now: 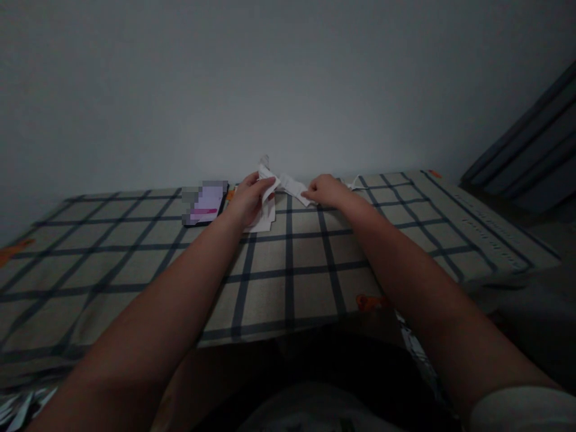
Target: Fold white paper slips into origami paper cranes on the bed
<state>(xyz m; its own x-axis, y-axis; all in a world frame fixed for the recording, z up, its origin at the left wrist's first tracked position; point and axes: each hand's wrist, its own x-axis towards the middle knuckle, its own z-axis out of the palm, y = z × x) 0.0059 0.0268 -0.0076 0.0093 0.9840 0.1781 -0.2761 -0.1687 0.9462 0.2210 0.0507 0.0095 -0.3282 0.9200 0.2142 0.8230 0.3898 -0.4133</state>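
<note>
Near the wall side of the table, my left hand (pixel 248 197) is closed on a folded white paper-like piece (pixel 269 179), its thumb lying over the top. A second white strip (pixel 293 187), also thin like paper or tissue, stretches toward my right hand (pixel 324 189). The fingertips of that hand pinch the strip's near right end. Whether the two white pieces are joined I cannot tell. Under my left hand lie more flat white sheets (pixel 261 225), partly covered by it. Past my right hand, a thin white looped thing (pixel 357 183) rests on the cloth, partly hidden.
A checked tablecloth (pixel 310 288) covers the table, which meets a plain wall (pixel 288 90) at the back. Left of my left hand lies a phone-like device (pixel 207 201) with a lit, partly blurred screen. A dark curtain (pixel 531 138) hangs at the right.
</note>
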